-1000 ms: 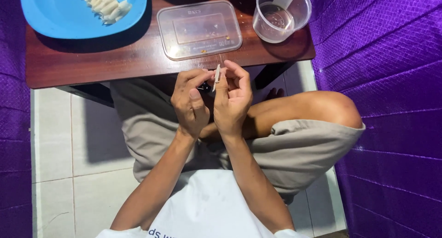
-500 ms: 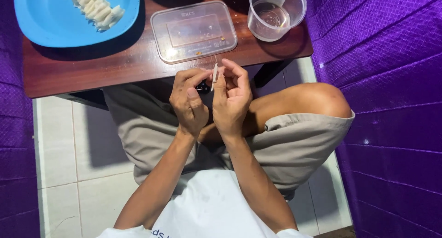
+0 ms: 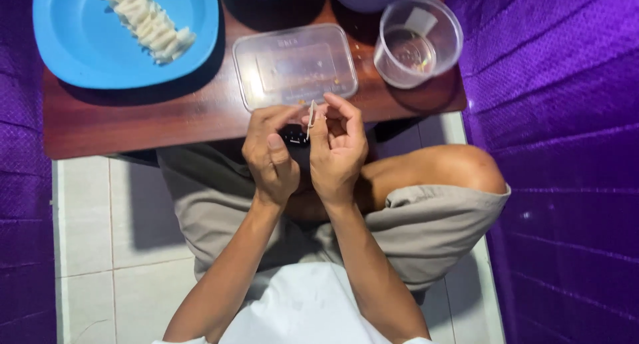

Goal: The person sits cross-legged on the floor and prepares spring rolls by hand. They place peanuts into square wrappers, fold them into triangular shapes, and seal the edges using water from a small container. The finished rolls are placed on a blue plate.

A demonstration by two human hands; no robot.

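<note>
Pale strip: a small thin whitish piece that I pinch between the fingertips of both hands, standing nearly upright just over the near edge of the table; too small for me to say what it is made of.
Left hand: my left hand is curled almost closed, thumb laid up along the forefinger, the fingertips meeting at the strip's lower part.
Right hand: my right hand is curled too, thumb and forefinger nipped on the strip, the other fingers bent loosely above it.
Between the hands: a small dark thing shows in the gap between my hands, just below the strip; I cannot tell what it is or which hand has it.
Clear lid or tray: a flat rectangular clear plastic container lies on the table just beyond my fingertips, with a few crumbs in it.
Clear cup: a round clear plastic cup stands to the right of that container, near the table's right edge.
Blue plate: a blue plate sits at the far left of the table, well apart from my hands, with a row of pale white pieces lying across it.
Table: a dark reddish wooden table, its near edge right under my hands.
Below: my bent knee in grey-beige shorts, over a white tiled floor.
Sides: purple fabric hangs to my right.
</note>
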